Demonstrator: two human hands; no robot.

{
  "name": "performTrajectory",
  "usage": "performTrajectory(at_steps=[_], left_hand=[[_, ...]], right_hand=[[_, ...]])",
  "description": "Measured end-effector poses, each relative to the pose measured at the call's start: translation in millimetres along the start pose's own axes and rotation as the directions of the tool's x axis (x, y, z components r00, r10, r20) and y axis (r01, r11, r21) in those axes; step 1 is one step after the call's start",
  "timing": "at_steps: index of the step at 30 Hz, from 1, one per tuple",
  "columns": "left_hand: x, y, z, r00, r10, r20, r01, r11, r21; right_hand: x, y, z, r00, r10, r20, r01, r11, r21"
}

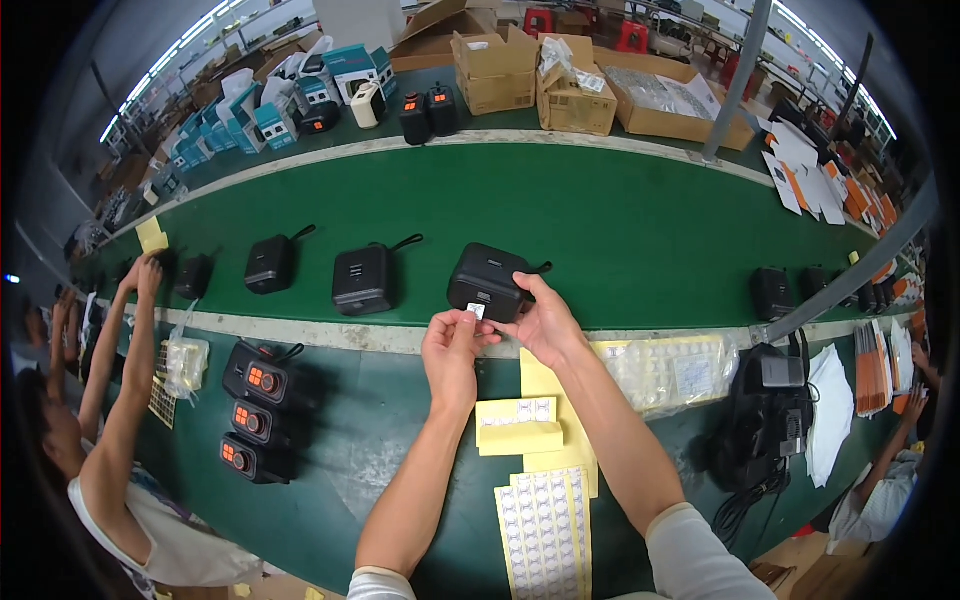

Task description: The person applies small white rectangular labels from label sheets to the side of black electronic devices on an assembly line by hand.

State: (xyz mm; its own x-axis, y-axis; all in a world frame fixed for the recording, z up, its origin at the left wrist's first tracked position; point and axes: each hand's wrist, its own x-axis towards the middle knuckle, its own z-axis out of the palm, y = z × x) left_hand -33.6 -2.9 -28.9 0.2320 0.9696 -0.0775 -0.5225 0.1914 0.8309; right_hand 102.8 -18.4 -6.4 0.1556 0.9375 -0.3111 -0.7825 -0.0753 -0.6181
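My right hand (pixel 548 322) grips the right side of a black boxy device (pixel 484 272) with rounded corners, a strap loop showing behind it. The device is tilted at the near edge of the green belt. A small white sticker (pixel 476 311) is pinched in the closed fingers of my left hand (pixel 455 350), against the device's lower face; I cannot tell whether it is stuck down. Below my hands lies a folded yellow sticker sheet (pixel 520 436), and nearer me a longer sheet of white labels (pixel 545 530).
Two similar strapped devices (pixel 364 279) stand left on the green belt (pixel 600 200). Several devices with orange buttons (pixel 252 420) sit on the near table. A bagged label stack (pixel 668 373) and black machine with cables (pixel 765 410) lie right. A co-worker's arms (pixel 130 370) reach in from the left.
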Motion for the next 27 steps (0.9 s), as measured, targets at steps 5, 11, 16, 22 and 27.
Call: performTrajectory(at_steps=[5, 11, 16, 22, 27], left_hand=[[1.1, 0.2, 0.8, 1.000, 0.009, 0.013, -0.010, 0.999, 0.033], [1.4, -0.7, 3.1, 1.000, 0.014, 0.002, -0.014, 0.999, 0.041], [2.1, -2.5, 2.0, 0.997, 0.057, -0.043, -0.053, 0.996, 0.076], [-7.9, 10.8, 14.6, 0.991, 0.043, -0.128, 0.025, 0.871, 0.490], [-0.1, 22.3, -11.1, 0.988, 0.151, 0.019, -0.132, 0.792, 0.596]], right_hand=[[-0.4, 0.9, 0.6, 1.000, -0.020, -0.014, 0.020, 1.000, -0.006], [3.8, 2.1, -4.8, 1.000, -0.026, -0.005, 0.026, 0.999, -0.021], [1.7, 5.2, 0.5, 0.999, -0.043, -0.011, 0.042, 0.997, -0.067], [-2.5, -3.7, -4.5, 0.999, -0.052, -0.016, 0.050, 0.993, -0.107], [8.9, -17.1, -4.8, 0.965, -0.260, -0.008, 0.234, 0.882, -0.409]])
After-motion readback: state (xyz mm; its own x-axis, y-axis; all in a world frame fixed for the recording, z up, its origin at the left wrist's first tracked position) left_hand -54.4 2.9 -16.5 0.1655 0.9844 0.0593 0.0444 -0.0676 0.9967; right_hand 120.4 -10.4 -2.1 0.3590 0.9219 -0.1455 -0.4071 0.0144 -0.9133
